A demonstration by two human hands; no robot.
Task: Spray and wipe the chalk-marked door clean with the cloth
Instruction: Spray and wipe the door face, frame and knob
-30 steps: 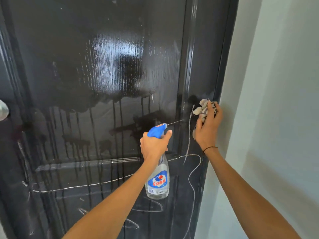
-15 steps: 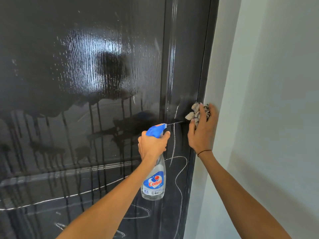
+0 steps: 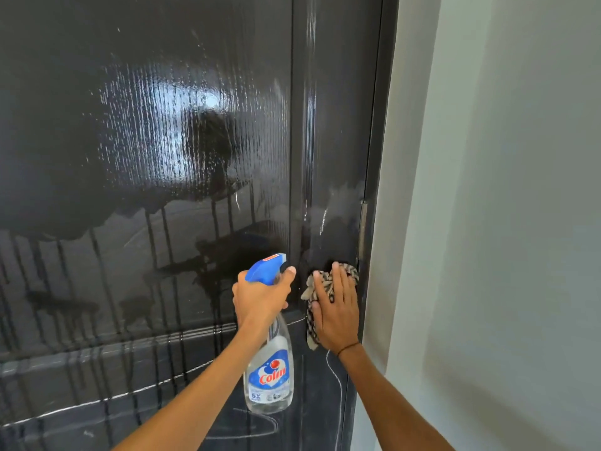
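A dark door (image 3: 146, 125) fills the view, its upper part wet and shiny, with drips running down. White chalk lines (image 3: 335, 375) remain on the lower part. The left hand (image 3: 260, 297) has its grip clamped around the neck of a clear spray bottle (image 3: 270, 379) with a blue trigger head, nozzle aimed at the door. Just beside it, the right hand (image 3: 336, 314) presses a patterned cloth (image 3: 317, 288) flat against the door near its right edge, fingers straight and spread. A pale wall (image 3: 504, 222) stands to the right.
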